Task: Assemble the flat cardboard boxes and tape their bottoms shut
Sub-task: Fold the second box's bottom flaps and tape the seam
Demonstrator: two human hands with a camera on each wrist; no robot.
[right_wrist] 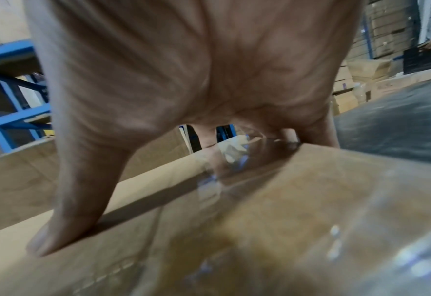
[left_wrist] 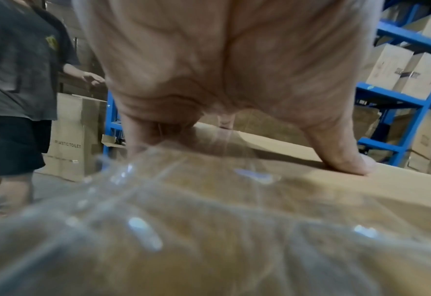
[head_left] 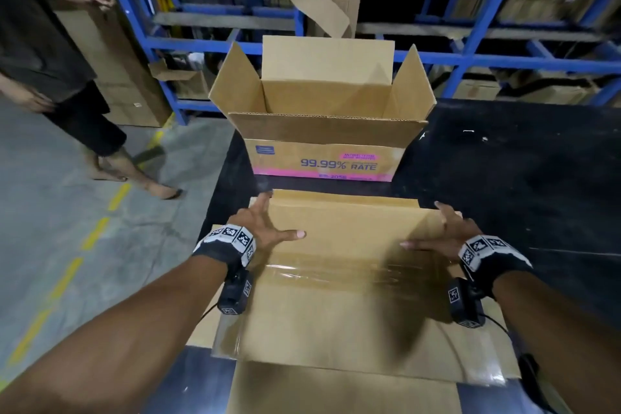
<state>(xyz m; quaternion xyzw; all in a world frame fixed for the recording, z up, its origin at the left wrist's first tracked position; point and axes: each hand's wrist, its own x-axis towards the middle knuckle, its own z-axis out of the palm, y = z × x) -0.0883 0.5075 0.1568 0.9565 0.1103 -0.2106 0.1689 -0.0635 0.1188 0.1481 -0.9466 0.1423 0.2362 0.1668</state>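
A brown cardboard box (head_left: 336,306) lies bottom-up in front of me on the black table (head_left: 521,185). Clear tape (head_left: 336,270) runs across its closed flaps. My left hand (head_left: 265,225) rests spread on the box's left end, with its thumb (left_wrist: 346,160) pressing the top and its fingers reaching the far left edge. My right hand (head_left: 447,232) lies spread on the right end, with its thumb (right_wrist: 65,220) on top and its fingertips at the right edge. Shiny tape (left_wrist: 158,200) wraps over the near end. Beyond it stands an upright box printed "99.99% RATE" (head_left: 322,158), its top flaps raised.
Flat cardboard (head_left: 336,390) lies under the near box at the table's front. Blue racks (head_left: 470,57) with stored boxes line the back. A person in dark clothes (head_left: 50,60) stands on the concrete floor at the left beside a tall carton (head_left: 111,60).
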